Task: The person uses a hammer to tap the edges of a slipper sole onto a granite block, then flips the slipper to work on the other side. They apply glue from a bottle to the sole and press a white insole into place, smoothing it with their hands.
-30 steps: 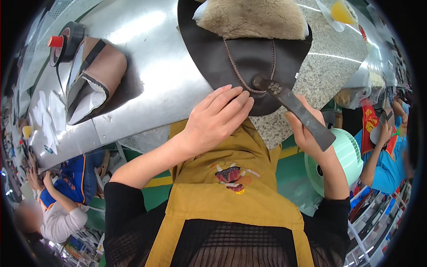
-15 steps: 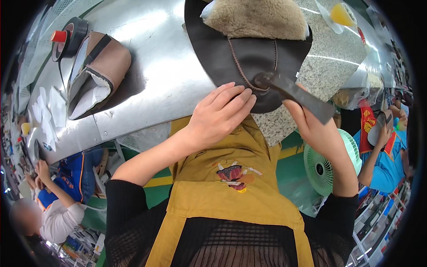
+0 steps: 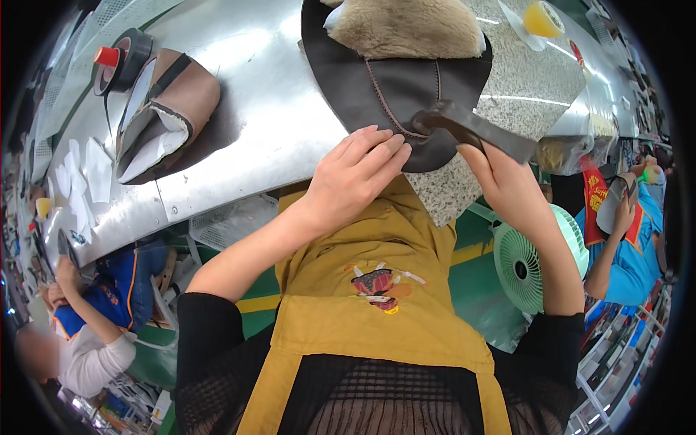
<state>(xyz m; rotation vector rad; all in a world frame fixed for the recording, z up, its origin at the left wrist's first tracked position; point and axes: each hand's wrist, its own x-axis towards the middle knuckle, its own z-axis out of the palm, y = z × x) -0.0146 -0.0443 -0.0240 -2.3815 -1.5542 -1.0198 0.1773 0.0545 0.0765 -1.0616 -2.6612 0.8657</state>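
Observation:
A dark brown leather boot upper (image 3: 402, 87) with a curved stitched seam lies on the worktop, and tan fleece (image 3: 406, 29) covers its far part. My left hand (image 3: 355, 170) lies on the near edge of the leather, fingers stretched out and holding nothing. My right hand (image 3: 511, 185) is closed round the handle of a dark hammer (image 3: 478, 129). The hammer's rounded head is over the near end of the seam, just right of my left fingertips. Whether it touches the leather I cannot tell.
Under the leather is a speckled stone slab (image 3: 525, 80) on the metal table (image 3: 254, 130). A brown boot shaft (image 3: 192, 94), a black tape roll (image 3: 134, 58) and white pieces (image 3: 98, 170) lie left. Yellow tape (image 3: 542, 19) sits far right. A green fan (image 3: 533, 264) stands below right; co-workers sit either side.
The view has shifted slightly. My right hand and the hammer have moved a little, with the hammer head still by the seam's near end. My left hand stays on the leather.

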